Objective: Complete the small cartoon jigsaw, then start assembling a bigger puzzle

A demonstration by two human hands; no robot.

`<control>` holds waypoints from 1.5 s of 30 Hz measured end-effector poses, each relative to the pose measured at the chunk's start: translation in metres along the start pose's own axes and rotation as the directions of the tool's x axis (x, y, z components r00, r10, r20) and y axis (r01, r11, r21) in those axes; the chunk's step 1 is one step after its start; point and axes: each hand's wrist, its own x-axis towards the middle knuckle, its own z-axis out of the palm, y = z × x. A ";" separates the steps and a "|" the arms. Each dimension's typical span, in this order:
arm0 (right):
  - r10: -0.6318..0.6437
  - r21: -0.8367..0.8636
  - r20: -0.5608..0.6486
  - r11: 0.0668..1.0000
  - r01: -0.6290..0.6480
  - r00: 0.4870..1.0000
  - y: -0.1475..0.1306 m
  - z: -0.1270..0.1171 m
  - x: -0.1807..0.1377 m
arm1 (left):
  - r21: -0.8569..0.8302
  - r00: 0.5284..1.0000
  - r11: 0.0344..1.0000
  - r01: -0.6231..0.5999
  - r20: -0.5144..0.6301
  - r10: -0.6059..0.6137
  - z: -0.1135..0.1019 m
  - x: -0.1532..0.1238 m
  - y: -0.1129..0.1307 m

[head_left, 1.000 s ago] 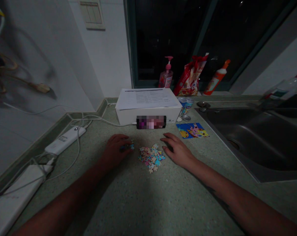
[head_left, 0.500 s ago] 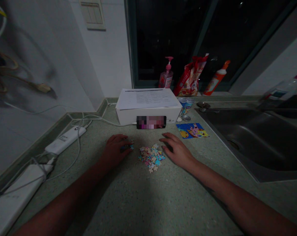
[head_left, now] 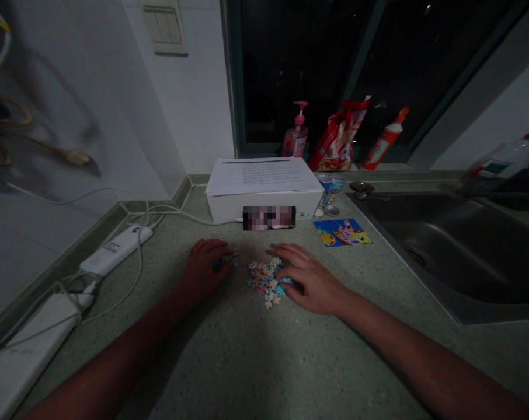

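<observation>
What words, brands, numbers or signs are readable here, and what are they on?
Nothing reads clearly.
Paper: printed lines, too small.
White box: small marks, too small.
White power strips: print too blurred.
Pump bottle, orange bottle, clear bottle: labels too blurred.
Red bag: print too blurred.
Phone: screen pixelated.
Puzzle pieces: no lettering discernible.

My left arm (head_left: pixel 133 344) slants in from the lower left, my right arm (head_left: pixel 404 344) from the lower right, both bare. My left hand (head_left: pixel 206 263) is turned inward, fingers bent, its thumb close beneath the index finger; whether it grips, I cannot tell. My right hand (head_left: pixel 312 279) curves inward too, fingers spread, with a gap between thumb and index finger.
</observation>
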 end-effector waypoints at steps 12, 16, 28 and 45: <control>-0.015 -0.040 0.027 0.999 0.016 1.000 -0.004 0.010 0.000 | -0.031 1.000 0.999 -0.029 0.005 0.029 0.000 -0.002 0.010; -0.015 -0.045 0.018 0.999 0.015 1.000 -0.006 0.010 0.002 | -0.049 0.998 0.997 -0.065 -0.030 0.063 0.001 -0.003 0.010; 0.052 0.021 -0.154 0.999 -0.049 0.987 -0.015 0.017 0.005 | -0.091 0.915 0.912 -0.401 -0.089 0.393 -0.012 -0.008 0.057; 0.181 0.383 -0.109 0.915 -0.127 0.977 -0.037 0.027 0.009 | -0.143 0.845 0.833 -0.534 -0.122 0.521 -0.011 -0.014 0.072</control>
